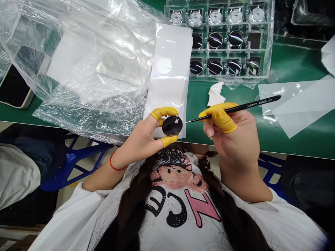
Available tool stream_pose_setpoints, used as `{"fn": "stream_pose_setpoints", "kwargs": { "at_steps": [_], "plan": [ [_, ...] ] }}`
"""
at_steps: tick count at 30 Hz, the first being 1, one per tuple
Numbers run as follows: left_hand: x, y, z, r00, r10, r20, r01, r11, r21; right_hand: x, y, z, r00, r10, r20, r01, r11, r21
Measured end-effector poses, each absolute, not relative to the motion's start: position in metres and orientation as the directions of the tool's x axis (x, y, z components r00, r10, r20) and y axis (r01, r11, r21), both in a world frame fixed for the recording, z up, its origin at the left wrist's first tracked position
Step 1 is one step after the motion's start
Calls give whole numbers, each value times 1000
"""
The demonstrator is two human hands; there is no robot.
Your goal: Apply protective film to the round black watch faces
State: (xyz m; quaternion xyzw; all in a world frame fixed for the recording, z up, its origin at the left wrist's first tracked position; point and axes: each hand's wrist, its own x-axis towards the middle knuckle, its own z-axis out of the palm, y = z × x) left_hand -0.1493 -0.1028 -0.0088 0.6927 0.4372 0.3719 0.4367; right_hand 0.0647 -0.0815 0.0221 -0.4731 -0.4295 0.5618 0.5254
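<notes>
A round black glossy disc is pinched by its edges between the thumb and fingers of my left hand, which wears yellow finger cots. My right hand, also with yellow cots, grips a thin black tweezer-like or brush-like tool lettered "SXND ESD-11". The tool's fine tip points left, just right of the disc, with a small gap between them. Beneath and behind the disc lie white paper strips with a glossy surface.
A clear compartment tray of black discs and pale round pieces stands at the back. Plastic bags cover the left side, beside a phone. A crumpled white tissue and translucent sheets lie on the green table.
</notes>
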Motion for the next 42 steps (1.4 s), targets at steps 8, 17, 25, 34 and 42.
{"fn": "stream_pose_setpoints", "kwargs": {
  "at_steps": [8, 17, 25, 34, 42],
  "plan": [
    [-146, -104, -9, 340, 932, 125, 302, -234, 924, 66, -80, 19, 9, 995, -98, -165, -95, -982],
    [-145, -103, -8, 343, 924, 169, 281, -273, 920, 68, -80, 17, 13, 993, -113, -155, -110, -982],
    [-145, -104, -9, 362, 920, 153, 300, -271, 915, 69, -81, 9, -28, 994, -107, -125, -109, -986],
    [-110, -99, -12, 467, 873, 139, 529, -402, 748, 161, -74, 8, 242, 939, 245, 869, -97, -486],
    [-72, -92, -27, 507, 853, 125, 666, -479, 572, 182, -82, -21, 47, 977, 210, 980, -4, -201]
  ]
}}
